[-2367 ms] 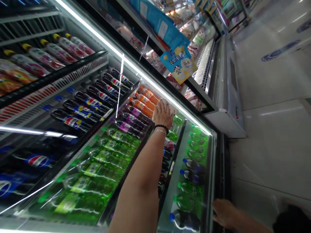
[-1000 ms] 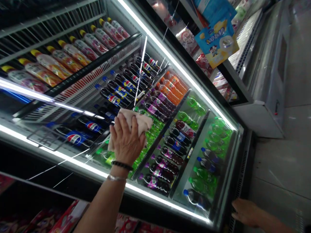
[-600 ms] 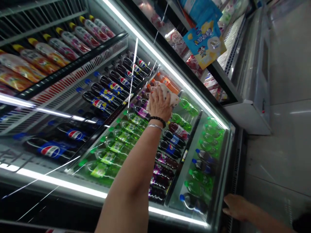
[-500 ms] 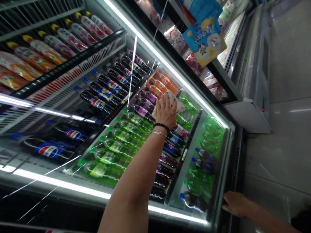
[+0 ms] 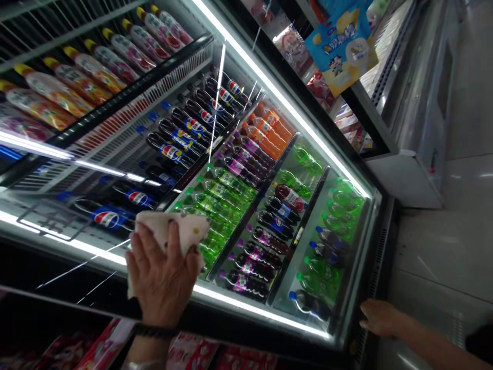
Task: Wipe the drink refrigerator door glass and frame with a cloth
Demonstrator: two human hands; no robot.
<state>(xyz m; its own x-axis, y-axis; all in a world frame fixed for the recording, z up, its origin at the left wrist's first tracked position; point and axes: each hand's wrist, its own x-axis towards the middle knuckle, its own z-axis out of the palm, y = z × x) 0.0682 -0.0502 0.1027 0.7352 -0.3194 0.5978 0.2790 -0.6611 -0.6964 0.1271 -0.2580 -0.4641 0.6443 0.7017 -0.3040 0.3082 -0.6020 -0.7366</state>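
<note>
My left hand point(image 5: 164, 282) presses a white cloth point(image 5: 181, 226) flat against the glass door point(image 5: 308, 226) of a lit drinks cooler, near the door's edge by the light strip point(image 5: 265, 313). Its fingers are spread over the cloth, and a dark bead bracelet sits on the wrist. Behind the glass are rows of green bottles point(image 5: 227, 195), dark cola bottles point(image 5: 181, 139) and orange bottles point(image 5: 269, 131). My right hand point(image 5: 379, 318) rests on the cooler's dark bottom frame near the floor, fingers loosely laid on it and holding nothing.
A blue and yellow snack pack point(image 5: 344, 49) hangs from the neighbouring shelf. A grey chest cabinet point(image 5: 416, 174) stands beyond the cooler. Pale tiled floor point(image 5: 442, 241) fills the right side. Red packets point(image 5: 103, 344) lie at the lower left.
My left hand has swept the cloth from the far side of the glass, by the orange bottles, back to the near edge. My right hand has stayed on the frame.
</note>
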